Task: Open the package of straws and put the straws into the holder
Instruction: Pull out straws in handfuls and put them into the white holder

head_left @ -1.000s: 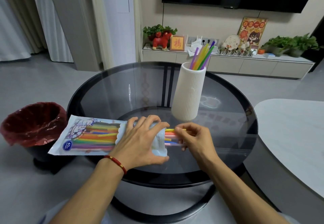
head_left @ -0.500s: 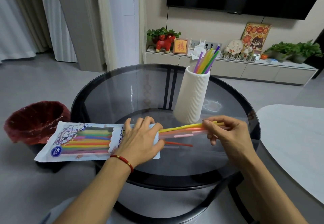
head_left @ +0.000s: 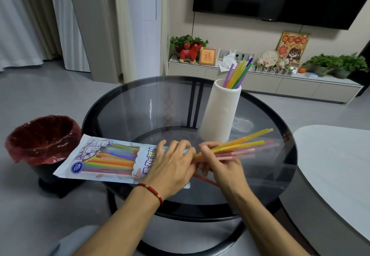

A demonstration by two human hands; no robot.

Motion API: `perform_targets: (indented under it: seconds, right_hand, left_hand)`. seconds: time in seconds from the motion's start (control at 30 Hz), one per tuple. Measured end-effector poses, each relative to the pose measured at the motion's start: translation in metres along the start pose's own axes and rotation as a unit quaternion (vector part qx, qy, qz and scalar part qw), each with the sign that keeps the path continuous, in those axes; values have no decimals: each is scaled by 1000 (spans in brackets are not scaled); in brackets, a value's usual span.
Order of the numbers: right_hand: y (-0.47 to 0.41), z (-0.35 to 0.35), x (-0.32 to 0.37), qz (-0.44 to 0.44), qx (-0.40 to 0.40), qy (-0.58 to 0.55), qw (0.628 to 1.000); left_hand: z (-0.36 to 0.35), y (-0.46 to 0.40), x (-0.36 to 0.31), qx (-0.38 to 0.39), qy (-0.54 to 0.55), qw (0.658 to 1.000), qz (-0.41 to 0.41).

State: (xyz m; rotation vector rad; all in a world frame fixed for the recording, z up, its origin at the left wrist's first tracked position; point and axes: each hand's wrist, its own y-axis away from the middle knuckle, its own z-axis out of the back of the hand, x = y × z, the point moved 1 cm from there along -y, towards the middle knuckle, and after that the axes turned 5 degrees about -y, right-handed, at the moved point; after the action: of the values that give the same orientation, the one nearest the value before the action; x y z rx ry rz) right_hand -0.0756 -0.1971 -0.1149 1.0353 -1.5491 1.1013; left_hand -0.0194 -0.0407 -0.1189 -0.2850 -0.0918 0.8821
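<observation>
At a round glass table (head_left: 120, 103), a person works partway through emptying a package of straws (head_left: 104, 158) into a white ribbed holder (head_left: 220, 115). The package lies flat on the table's near left side, its far end overhanging the rim toward a red-lined bin (head_left: 42, 137) that stands on the floor beyond it; its open mouth lies under the left hand (head_left: 172, 165), which rests on top with fingers spread and fairly straight, pressing the bag down rather than curling round it. Immediately to the right of that hand, the right hand (head_left: 220, 163) has its fingers curled round a fanned bundle of straws (head_left: 240, 145), yellow, orange and pink, whose free ends splay up and away to the right, just in front of the holder's base. The holder stands upright beyond the grip and already carries a few straws (head_left: 238, 71), purple, yellow and green, leaning out of its rim. A single red straw (head_left: 204, 179) lies loose on the glass just below the grip. Judging by the coloured rows visible through the package's window, a good many straws are still inside, so the job looks well short of finished: the package is open, one batch is in, another is in hand, and the remainder has yet to be drawn out.
</observation>
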Motion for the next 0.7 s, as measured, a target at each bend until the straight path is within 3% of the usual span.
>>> perform_targets:
  seconds: [0.17,0.37,0.53,0.7]
  right_hand:
    - [-19,29,18,63,-105,63,990]
    - [-18,78,62,125,-134,158,970]
    - [-32,69,111,166,-61,352,919]
    - [-56,30,103,107,36,502,857]
  left_hand:
    - [-9,2,13,24,15,999,37]
    - [-12,2,16,44,39,997,41]
    - [-14,2,16,43,48,997,40]
    - [-14,1,16,44,39,998,38]
